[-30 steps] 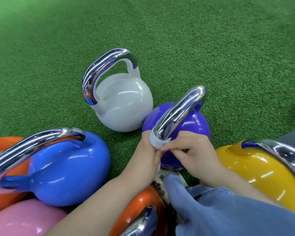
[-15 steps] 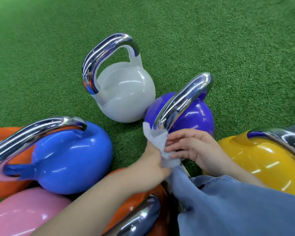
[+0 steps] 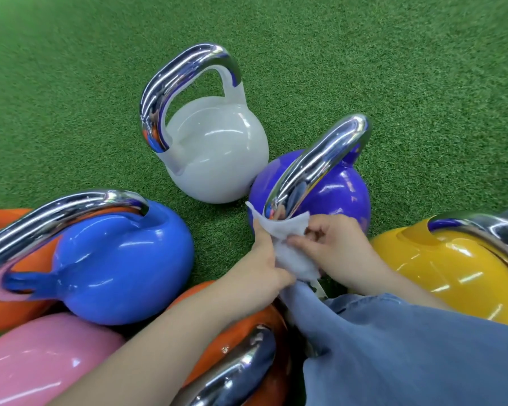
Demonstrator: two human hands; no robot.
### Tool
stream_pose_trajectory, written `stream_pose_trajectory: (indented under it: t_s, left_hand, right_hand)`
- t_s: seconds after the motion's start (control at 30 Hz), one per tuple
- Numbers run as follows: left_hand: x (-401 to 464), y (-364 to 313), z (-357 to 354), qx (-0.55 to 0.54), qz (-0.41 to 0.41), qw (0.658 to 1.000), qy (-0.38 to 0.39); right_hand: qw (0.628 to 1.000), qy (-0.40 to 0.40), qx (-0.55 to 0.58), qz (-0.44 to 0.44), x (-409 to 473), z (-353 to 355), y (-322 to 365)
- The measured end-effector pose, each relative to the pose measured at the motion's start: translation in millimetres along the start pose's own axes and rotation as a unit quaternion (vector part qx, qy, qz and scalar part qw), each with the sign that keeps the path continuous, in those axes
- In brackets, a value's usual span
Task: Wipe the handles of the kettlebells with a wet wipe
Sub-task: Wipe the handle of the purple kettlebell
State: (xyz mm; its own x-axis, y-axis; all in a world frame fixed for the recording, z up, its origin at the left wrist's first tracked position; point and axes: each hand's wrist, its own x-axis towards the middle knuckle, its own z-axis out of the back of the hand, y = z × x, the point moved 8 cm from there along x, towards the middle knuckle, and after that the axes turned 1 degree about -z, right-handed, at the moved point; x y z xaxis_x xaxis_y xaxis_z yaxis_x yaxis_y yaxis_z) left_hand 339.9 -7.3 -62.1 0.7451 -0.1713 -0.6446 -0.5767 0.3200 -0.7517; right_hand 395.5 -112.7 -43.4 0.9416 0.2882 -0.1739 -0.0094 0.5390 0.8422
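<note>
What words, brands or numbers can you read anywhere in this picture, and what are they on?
None can be read.
The small printed pack under the wet wipe is mostly hidden, its print too blurred to read.
The purple kettlebell and white kettlebell show no markings, only reflections.

A second ago I had the wet wipe (image 3: 288,230) wrapped tight round the near end of the purple kettlebell (image 3: 338,186)'s chrome handle (image 3: 314,165), both my hands closed over it. Now the wipe has come loose and opened out: it hangs as a wide sheet just below that end of the handle, its upper edge spread behind the chrome. My left hand (image 3: 258,265) has dropped lower and grips the wipe's left side and bottom, and my right hand (image 3: 335,244) has slid down too, pinching the right side with the fingertips (image 3: 298,244). My head has also moved, so the white kettlebell (image 3: 217,153) sits higher in view than a second ago.
</note>
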Motion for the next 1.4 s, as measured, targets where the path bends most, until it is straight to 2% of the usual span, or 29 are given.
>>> stream_pose_trajectory:
  t_s: [0.07, 0.17, 0.27, 0.4, 0.47, 0.6, 0.67, 0.73, 0.8, 0.87, 0.97, 1.03, 1.13, 1.33, 1.4]
  left_hand:
    - [-2.2, -4.2, -1.0, -0.033, -0.025, 0.999, 0.01]
    - [0.2, -1.3, -1.6, -0.114, -0.028, 0.993, -0.004]
    - [1.4, 2.2, -8.5, -0.164, -0.002, 0.986, 0.015]
    - [5.6, 8.1, -13.5, -0.182, 0.017, 0.983, 0.009]
    - [6.6, 9.0, -14.7, -0.2, 0.023, 0.98, 0.004]
    - [6.7, 7.7, -17.0, -0.243, 0.019, 0.97, 0.006]
    - [4.0, 3.5, -13.9, -0.247, -0.006, 0.969, 0.0]
    - [1.4, -1.0, -7.4, -0.223, -0.038, 0.974, -0.012]
    - [0.6, -5.4, 2.9, -0.187, -0.07, 0.979, -0.031]
    - [0.3, -11.5, 12.7, -0.148, -0.1, 0.983, -0.048]
    - [-1.8, -24.0, 26.1, -0.122, -0.146, 0.978, -0.079]
    - [-1.0, -29.6, 37.0, -0.094, -0.162, 0.975, -0.122]
    - [2.2, -28.7, 44.1, -0.04, -0.155, 0.973, -0.165]
    - [5.1, -25.2, 46.7, 0.011, -0.149, 0.968, -0.202]
    - [2.9, -29.2, 48.0, 0.01, -0.158, 0.967, -0.201]
  right_hand:
    - [0.998, -0.061, 0.006, 0.002, 3.9, 10.8, 1.3]
    - [0.997, -0.073, -0.001, 0.017, 7.2, 12.3, 12.6]
    - [0.998, 0.009, 0.046, 0.032, 8.6, -0.2, 20.3]
    - [0.982, 0.131, 0.134, -0.012, 3.7, -16.1, 8.9]
    - [0.982, 0.161, 0.097, 0.0, 10.9, -19.0, 14.2]
    - [0.977, 0.19, -0.089, 0.034, 29.0, -21.4, 27.8]
    - [0.977, 0.183, -0.106, 0.042, 30.5, -22.4, 27.5]
    - [0.984, 0.158, -0.071, 0.043, 25.7, -20.5, 27.2]
    - [0.987, 0.149, 0.051, 0.014, 19.0, -18.8, 23.2]
    - [0.975, 0.152, 0.164, -0.015, 11.3, -18.9, 22.3]
    - [0.97, 0.136, 0.196, -0.041, 9.1, -18.0, 11.8]
    - [0.98, 0.105, 0.165, -0.041, 11.0, -14.7, 9.8]
    - [0.998, 0.045, 0.032, -0.017, 16.1, -5.2, 13.4]
    - [0.989, 0.059, -0.13, 0.026, 17.5, 0.2, 40.4]
    - [0.989, 0.058, -0.132, 0.019, 19.3, 0.6, 39.5]
